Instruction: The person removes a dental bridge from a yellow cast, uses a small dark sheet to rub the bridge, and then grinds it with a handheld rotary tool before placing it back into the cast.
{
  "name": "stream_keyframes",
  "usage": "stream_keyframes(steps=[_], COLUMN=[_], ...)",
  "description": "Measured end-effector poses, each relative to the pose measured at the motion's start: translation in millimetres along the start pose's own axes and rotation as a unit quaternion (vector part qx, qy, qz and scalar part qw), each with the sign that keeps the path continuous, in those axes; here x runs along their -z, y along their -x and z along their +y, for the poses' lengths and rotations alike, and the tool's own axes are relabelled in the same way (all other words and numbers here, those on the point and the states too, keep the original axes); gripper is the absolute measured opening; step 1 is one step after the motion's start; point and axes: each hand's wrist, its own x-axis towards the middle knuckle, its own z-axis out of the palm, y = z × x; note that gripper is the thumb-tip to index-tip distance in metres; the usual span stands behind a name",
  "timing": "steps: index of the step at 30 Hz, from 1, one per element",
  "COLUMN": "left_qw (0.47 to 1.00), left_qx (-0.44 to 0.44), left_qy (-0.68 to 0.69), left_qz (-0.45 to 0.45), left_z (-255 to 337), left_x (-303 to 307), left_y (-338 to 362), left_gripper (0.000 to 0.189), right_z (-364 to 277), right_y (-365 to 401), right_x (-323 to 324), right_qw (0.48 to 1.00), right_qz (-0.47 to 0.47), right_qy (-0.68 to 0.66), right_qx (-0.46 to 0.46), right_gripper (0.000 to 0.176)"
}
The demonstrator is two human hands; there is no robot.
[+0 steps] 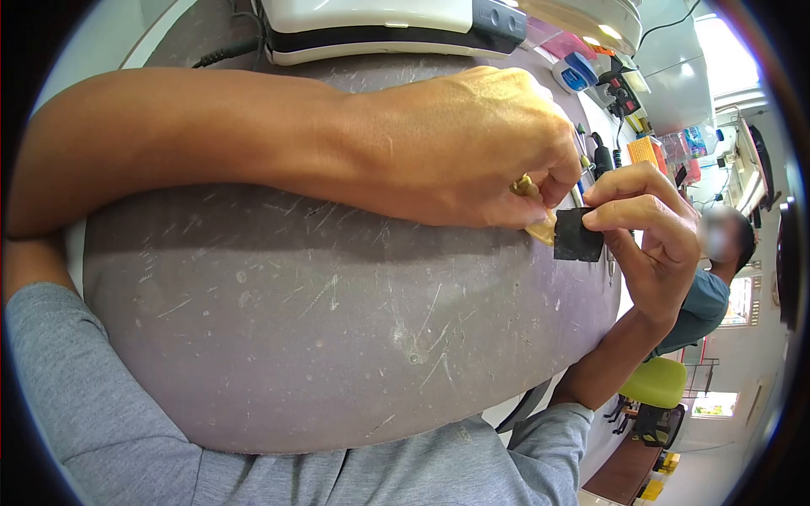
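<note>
My left hand [481, 143] reaches across from the left, back of the hand up, its fingers closed round a small yellowish, uneven piece [542, 229]. Most of that piece is hidden by the fingers and the black square. My right hand [654, 232], at the right, pinches a thin black square sheet [578, 237] between thumb and fingers. The sheet lies against or just in front of the piece's right end; exact contact cannot be made out.
Under my hands is a scratched grey tabletop [337, 337]. A white and black device [371, 29] stands at the far edge. A blue-and-white jar [575, 74], tools and bottles lie at upper right. A person [704, 299] is beyond, near a green chair [656, 383].
</note>
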Motion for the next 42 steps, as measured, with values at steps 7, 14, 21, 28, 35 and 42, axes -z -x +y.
stream_keyframes(steps=[7, 14, 21, 28, 35, 42], left_qw=[1.0, 1.0, 1.0, 1.0, 1.0, 0.999], left_qx=[-0.002, -0.001, -0.005, 0.004, -0.003, 0.022], left_qy=[0.011, 0.014, 0.009, 0.019, 0.007, 0.028], left_qz=[-0.002, -0.001, -0.007, -0.004, -0.001, -0.006], left_z=[-0.3, -1.9, -1.8, -1.0, -2.1, 1.2], left_x=[1.0, -0.1, 0.2, -0.1, -1.7, 1.5], left_y=[-0.9, -1.5, -1.5, -0.8, 0.2, 1.3], left_gripper=[0.017, 0.017, 0.019, 0.019, 0.018, 0.019], right_z=[-2.4, -1.4, -1.2, 0.4, 0.2, -4.3], right_y=[0.5, -1.1, 0.0, -0.3, 13.0, 17.0], right_x=[-2.8, -1.5, -3.3, -3.4, -15.3, -15.6], right_qw=[1.0, 1.0, 0.999, 1.0, 0.983, 0.986], right_qz=[0.001, -0.008, -0.009, -0.01, 0.102, 0.046], right_qy=[-0.017, -0.016, -0.022, -0.016, -0.105, -0.076], right_qx=[-0.022, -0.01, -0.021, -0.004, -0.11, -0.14], right_gripper=[0.019, 0.02, 0.019, 0.021, 0.042, 0.044])
